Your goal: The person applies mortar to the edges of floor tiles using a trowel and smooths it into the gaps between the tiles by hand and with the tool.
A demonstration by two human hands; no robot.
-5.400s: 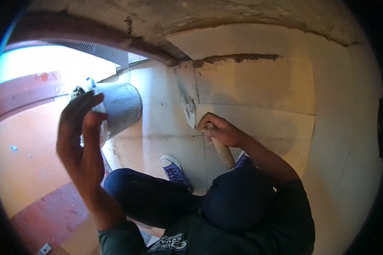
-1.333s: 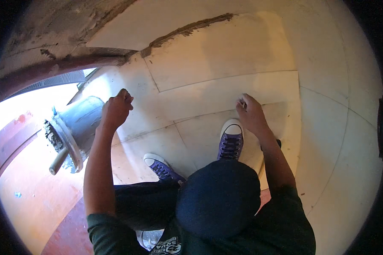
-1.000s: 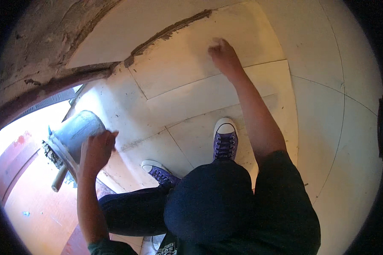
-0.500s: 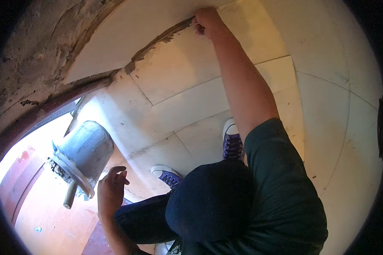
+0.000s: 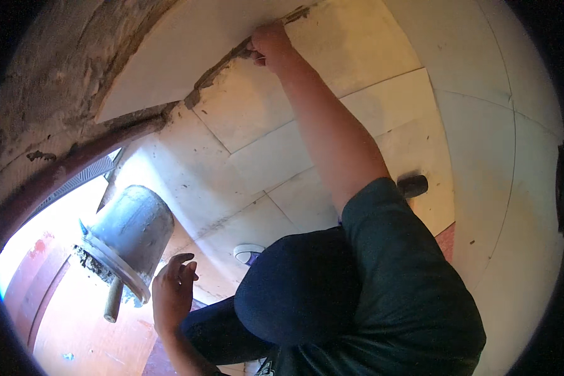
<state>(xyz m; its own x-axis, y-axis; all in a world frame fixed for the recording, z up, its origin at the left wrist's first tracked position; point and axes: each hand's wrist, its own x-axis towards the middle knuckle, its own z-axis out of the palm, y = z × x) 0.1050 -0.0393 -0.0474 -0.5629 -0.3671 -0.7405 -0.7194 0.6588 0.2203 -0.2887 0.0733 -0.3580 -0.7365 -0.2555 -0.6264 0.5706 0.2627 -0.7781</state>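
Note:
My right hand (image 5: 271,45) reaches far forward, its fingers closed down at a grey mortar-filled gap (image 5: 213,76) between a white wall tile (image 5: 163,53) and the pale floor tiles (image 5: 244,106). A thin light edge shows at the fingers; what they hold, if anything, cannot be made out. Loosely bent, with thumb and forefinger apart, my left hand (image 5: 171,294) is in the air over my knee and holds nothing. Just left of it a grey bucket (image 5: 135,222) lies tipped on its side. Mortar crusts its rim, and a rod-like handle (image 5: 113,301) sticks out of its mouth.
A dark blunt block (image 5: 412,186), like a rubber mallet head, is on the floor tiles by my right upper arm. A rough unfinished wall (image 5: 50,81) and a reddish-brown edge (image 5: 75,160) are at the left. My shoe (image 5: 247,254) stands on the tiles.
My right hand has moved left and nearer along the mortar gap, baring the gap's far part. The dark block has come into sight. My left hand keeps its loose bend.

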